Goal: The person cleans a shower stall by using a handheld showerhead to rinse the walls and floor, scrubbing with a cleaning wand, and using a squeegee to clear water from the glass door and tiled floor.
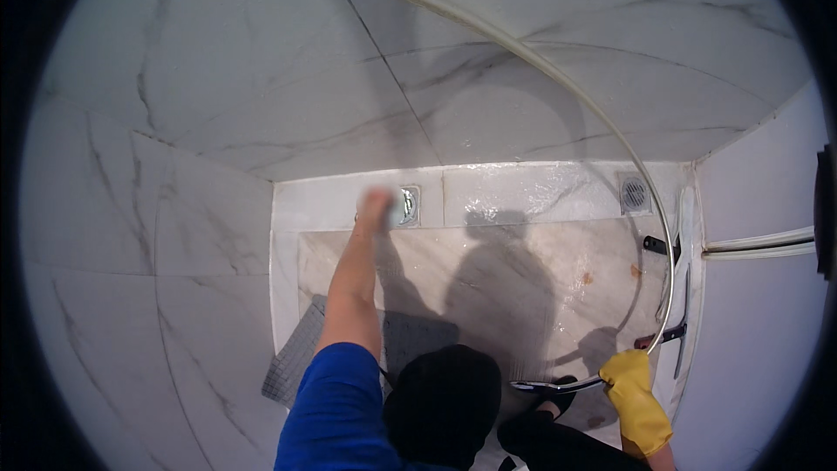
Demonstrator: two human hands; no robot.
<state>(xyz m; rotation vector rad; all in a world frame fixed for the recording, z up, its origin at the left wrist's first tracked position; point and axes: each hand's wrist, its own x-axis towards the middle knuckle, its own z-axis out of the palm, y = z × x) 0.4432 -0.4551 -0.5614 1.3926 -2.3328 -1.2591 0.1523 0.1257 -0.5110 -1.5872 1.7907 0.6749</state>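
Note:
My right hand, in a yellow rubber glove, grips the handle of a chrome handheld shower head low at the right. Fine streams of water leave the head towards the floor. From the glove a pale shower hose curves up and across the wall. My left hand is bare and stretched forward, beside the left floor drain at the wall's foot. Blur covers this hand and a pale patch at its side, so I cannot tell whether it holds anything.
A second floor drain lies to the right. A black-handled tool and a red-and-black-handled tool rest by the right edge. Grey mats lie near my legs. Wet marble-look tiles border the wall. My black-clad knee is in front.

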